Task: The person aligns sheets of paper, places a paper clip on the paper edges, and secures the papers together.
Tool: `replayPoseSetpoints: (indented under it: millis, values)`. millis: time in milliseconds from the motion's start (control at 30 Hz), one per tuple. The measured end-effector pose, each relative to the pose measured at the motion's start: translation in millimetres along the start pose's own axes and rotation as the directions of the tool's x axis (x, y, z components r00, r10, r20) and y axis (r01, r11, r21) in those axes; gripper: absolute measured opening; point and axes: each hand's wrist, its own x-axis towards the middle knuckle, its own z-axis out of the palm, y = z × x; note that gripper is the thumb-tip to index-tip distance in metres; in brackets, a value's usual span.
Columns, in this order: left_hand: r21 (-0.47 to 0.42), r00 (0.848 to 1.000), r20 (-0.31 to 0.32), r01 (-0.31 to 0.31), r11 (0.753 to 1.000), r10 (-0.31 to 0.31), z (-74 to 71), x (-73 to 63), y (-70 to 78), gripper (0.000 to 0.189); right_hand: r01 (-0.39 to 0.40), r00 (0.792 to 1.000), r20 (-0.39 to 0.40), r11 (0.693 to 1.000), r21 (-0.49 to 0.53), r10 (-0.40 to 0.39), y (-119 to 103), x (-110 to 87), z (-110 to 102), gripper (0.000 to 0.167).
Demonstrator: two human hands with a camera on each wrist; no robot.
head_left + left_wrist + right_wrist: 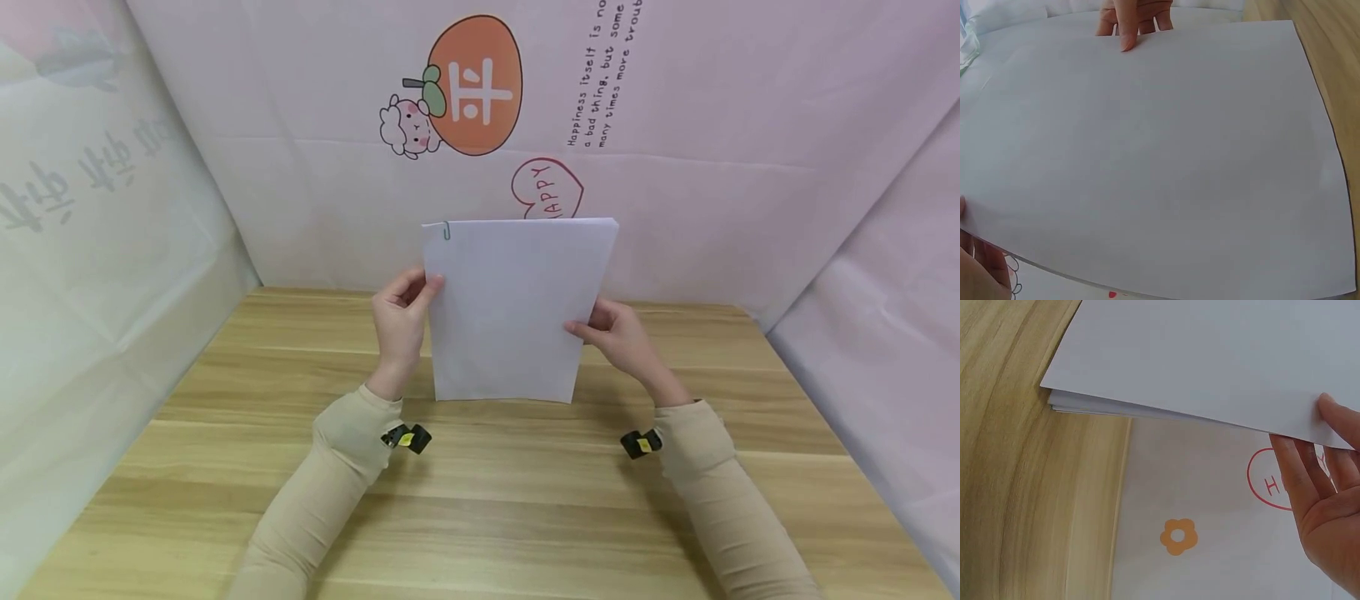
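A stack of white paper (510, 317) stands upright between both hands in the head view, its front sheet blank. At its top left corner sits a green paper clip (447, 231). My left hand (403, 321) pinches the left edge, thumb in front and fingers behind. Lower down on the opposite edge, my right hand (617, 332) grips the sheets the same way. The right wrist view shows the sheets (1210, 362) slightly fanned apart at one free corner, with the right hand (1329, 494) at the edge. Across the left wrist view spreads the blank front sheet (1166, 156).
Under the arms lies a wood-grain table (495, 517). Behind it hangs a pale cloth backdrop (337, 192) printed with an orange fruit figure (480, 50) and a red heart. More cloth walls the left and right sides. Each sleeve cuff carries a small black wrist camera (411, 438).
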Motion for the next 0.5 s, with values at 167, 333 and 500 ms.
replayPoseSetpoints:
  millis: [167, 333, 500]
  values:
    - [0.025, 0.999, 0.034, 0.024, 0.999, -0.025, -1.2, -0.9, -2.9, 0.022, 0.0, 1.0, -0.012, 1.0, 0.004, 0.0, -15.1, -3.9, 0.4, 0.037]
    - [0.062, 0.993, 0.091, 0.064, 0.996, -0.07, -1.9, -4.3, 5.5, 0.021, -0.007, 1.0, -0.016, 1.0, 0.006, 0.007, -14.8, -4.1, 1.0, 0.038]
    - [0.125, 0.984, 0.15, 0.081, 0.989, -0.099, -2.0, -8.5, 18.5, 0.021, -0.027, 0.999, -0.02, 1.0, -0.014, 0.026, -24.7, -5.8, 2.3, 0.037]
